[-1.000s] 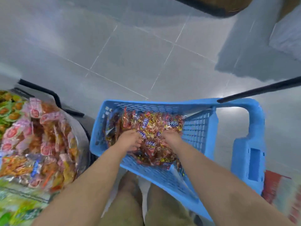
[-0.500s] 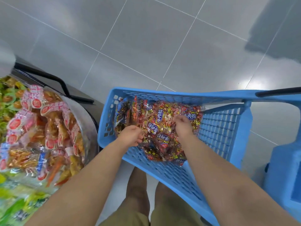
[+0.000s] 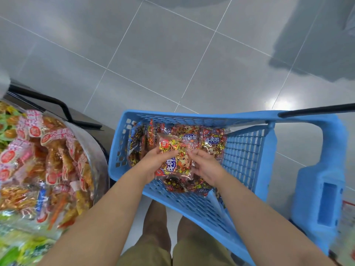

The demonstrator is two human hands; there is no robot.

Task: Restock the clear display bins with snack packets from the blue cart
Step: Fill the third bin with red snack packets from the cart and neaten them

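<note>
Each grip is curling round one snack packet (image 3: 175,160): the left hand (image 3: 153,163) is pinching its left edge, the right hand (image 3: 206,169) its right edge, both forearms reaching forward over the blue cart (image 3: 192,116). A neighbouring packet (image 3: 212,144) is showing "牛肉粒" in white on blue. The held packet is glinting clear, red and gold, just above the cart's heap (image 3: 173,184).

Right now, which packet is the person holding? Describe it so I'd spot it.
Find the blue cart on the grey floor. Inside lies a heap of red-and-gold packets. The packet pinched between the left hand and right hand lies on top.
</note>
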